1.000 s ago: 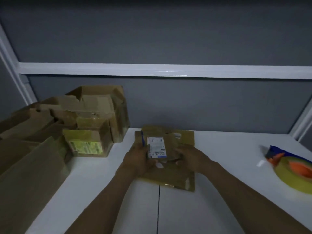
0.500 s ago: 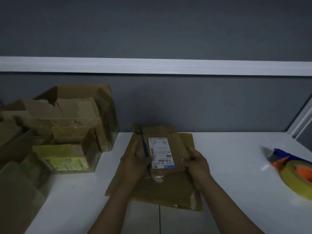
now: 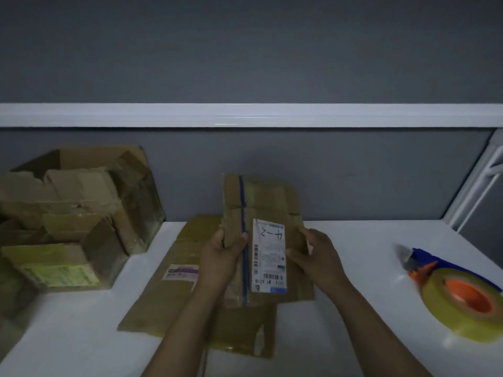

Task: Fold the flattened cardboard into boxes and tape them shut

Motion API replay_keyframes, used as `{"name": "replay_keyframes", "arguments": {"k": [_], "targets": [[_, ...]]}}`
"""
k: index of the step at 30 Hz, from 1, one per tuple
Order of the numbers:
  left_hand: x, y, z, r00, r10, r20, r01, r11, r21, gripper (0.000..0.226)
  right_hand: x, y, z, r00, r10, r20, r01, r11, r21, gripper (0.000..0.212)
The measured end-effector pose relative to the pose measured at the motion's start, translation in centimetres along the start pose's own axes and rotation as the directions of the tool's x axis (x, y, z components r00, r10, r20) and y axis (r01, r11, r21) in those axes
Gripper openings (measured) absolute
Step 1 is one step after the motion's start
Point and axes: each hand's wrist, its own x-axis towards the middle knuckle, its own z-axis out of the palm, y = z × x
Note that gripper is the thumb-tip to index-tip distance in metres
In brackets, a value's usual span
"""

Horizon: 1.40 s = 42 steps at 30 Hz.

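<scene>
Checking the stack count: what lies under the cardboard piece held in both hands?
Flat cardboard lies on the table, a pink label showing at its left. The held piece and forearms cover its middle, so one sheet or several cannot be told.

This looks like an office cubicle used as a packing spot. A white desk [image 3: 375,246] is walled at its back by a grey partition [image 3: 245,50] with a white rail [image 3: 245,115]. Opened cardboard boxes [image 3: 76,213] pile on the desk's left end, and a tape roll [image 3: 462,297] lies at its right end.
</scene>
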Motion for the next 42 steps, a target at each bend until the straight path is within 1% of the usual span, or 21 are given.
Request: {"name": "replay_keyframes", "arguments": {"k": [2,4,7,11,14,17,19,21,23,24,26,28,30,31,32,34,35,37,39,40,42], "targets": [[-1.8,1.2,3.2,0.998,0.056,0.031,-0.058,0.997,0.044,0.04,-0.4,0.7,-2.1,0.996,-0.06,0.06,0.057,0.997,0.055,0.025],[-3.6,2.6,6.5,0.998,0.027,0.061,-0.028,0.999,0.023,0.038,-0.9,1.9,-4.3,0.987,-0.031,0.156,0.001,0.982,0.187,0.019],[-5.7,4.1,10.7,0.989,-0.064,0.133,0.07,0.997,-0.042,0.037,-2.1,4.2,-7.6,0.966,0.016,0.259,-0.086,0.962,0.26,0.041],[-8.0,4.5,14.8,0.973,-0.134,0.19,0.168,0.97,-0.174,0.041,-3.7,6.0,-11.2,0.937,-0.011,0.35,-0.15,0.89,0.43,0.044],[-9.3,4.7,17.0,0.963,-0.147,0.228,0.187,0.968,-0.168,0.04,-4.3,6.6,-13.5,0.89,-0.031,0.455,-0.234,0.825,0.514,0.063],[-10.3,5.5,18.5,0.957,-0.158,0.242,0.193,0.973,-0.126,0.031,-4.7,6.5,-15.8,0.867,-0.036,0.497,-0.255,0.826,0.503,0.055],[-10.6,6.2,19.2,0.966,-0.143,0.216,0.167,0.981,-0.101,0.025,-4.8,6.3,-16.9,0.892,0.01,0.452,-0.216,0.888,0.407,0.036],[-10.7,6.9,19.3,0.981,-0.119,0.154,0.131,0.989,-0.068,0.027,-4.3,6.5,-17.9,0.949,0.081,0.304,-0.158,0.958,0.238,0.02],[-10.5,7.1,18.8,0.992,-0.09,0.085,0.09,0.996,-0.003,0.032,-4.0,6.9,-19.0,0.98,0.062,0.191,-0.067,0.998,0.021,0.017],[-10.2,7.2,18.4,0.996,-0.074,0.056,0.072,0.997,0.031,0.033,-3.9,7.0,-19.6,0.986,0.049,0.162,-0.046,0.999,-0.023,0.019],[-9.8,7.3,17.5,0.999,-0.05,0.017,0.048,0.993,0.105,0.03,-4.0,6.8,-21.0,0.996,0.049,0.079,-0.051,0.998,0.024,0.016],[-9.3,7.4,16.7,0.999,-0.033,-0.01,0.034,0.983,0.178,0.017,-4.2,6.3,-22.0,0.994,0.105,0.006,-0.104,0.973,0.208,0.01],[-9.0,7.4,16.2,0.999,-0.025,-0.022,0.029,0.978,0.209,0.01,-4.1,6.3,-22.0,0.98,0.196,0.03,-0.196,0.931,0.308,0.041],[-8.8,7.3,16.2,1.0,-0.012,-0.023,0.016,0.974,0.224,0.012,-4.1,6.6,-21.6,0.971,0.229,0.072,-0.24,0.933,0.267,0.047],[-8.6,7.1,16.1,1.0,0.008,-0.015,-0.004,0.968,0.249,0.011,-4.1,6.9,-21.1,0.965,0.238,0.108,-0.254,0.952,0.172,0.04],[-8.6,7.0,15.9,0.999,0.051,0.014,-0.053,0.956,0.289,0.015,-4.6,7.3,-20.2,0.956,0.249,0.154,-0.244,0.968,-0.053,0.018],[-8.6,7.1,15.7,0.997,0.063,0.032,-0.07,0.956,0.284,0.02,-4.8,7.3,-20.0,0.956,0.251,0.151,-0.237,0.966,-0.103,0.014],[-9.1,7.7,15.3,0.995,0.028,0.097,-0.052,0.966,0.253,0.024,-4.8,7.3,-19.7,0.966,0.226,0.126,-0.213,0.971,-0.104,0.013],[-9.5,7.8,14.4,0.974,-0.083,0.212,0.022,0.961,0.277,0.028,-4.7,7.0,-19.6,0.971,0.216,0.098,-0.21,0.975,-0.068,0.02],[-9.7,7.8,13.8,0.949,-0.136,0.284,0.043,0.95,0.311,0.041,-4.6,7.1,-19.4,0.97,0.227,0.081,-0.226,0.974,-0.025,0.026],[-9.7,7.5,12.9,0.887,-0.152,0.436,-0.037,0.918,0.394,0.072,-4.5,7.2,-19.3,0.963,0.265,0.055,-0.268,0.961,0.06,0.044]]}}
